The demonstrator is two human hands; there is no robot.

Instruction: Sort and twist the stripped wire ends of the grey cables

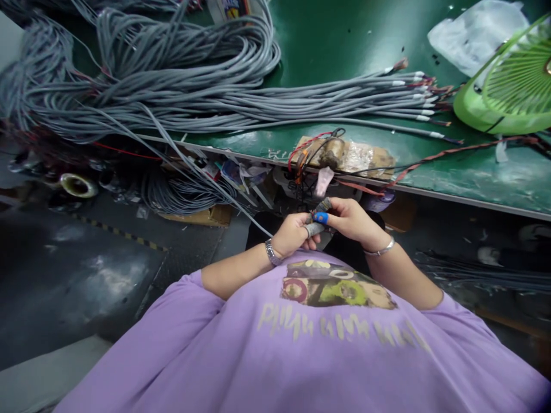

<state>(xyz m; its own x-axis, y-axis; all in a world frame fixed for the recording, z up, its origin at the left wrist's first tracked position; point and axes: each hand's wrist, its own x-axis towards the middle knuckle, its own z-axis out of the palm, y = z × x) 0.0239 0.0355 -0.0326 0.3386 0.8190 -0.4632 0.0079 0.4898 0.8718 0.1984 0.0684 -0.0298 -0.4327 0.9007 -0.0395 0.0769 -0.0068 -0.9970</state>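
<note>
My left hand (295,232) is closed in front of my belly. A single grey cable (241,207) runs down from the bench into it. My right hand (350,219) meets it there, thumb and fingers pinched together at the cable's end. Small coloured wires (310,216) show between the fingertips, partly hidden. Blue tape (321,217) wraps my right thumb, and greyish wrapping covers some fingers. Just beyond my hands, at the bench edge, a wooden block (383,160) carries a metal piece (333,152) and clear tape.
A large bundle of grey cables (206,103) lies along the green bench (327,34), stripped ends to the right. A green fan (512,86) and a plastic bag (477,34) are at the right. Coiled cables (181,198) sit beneath the bench. A twisted red-black cord (422,162) crosses its edge.
</note>
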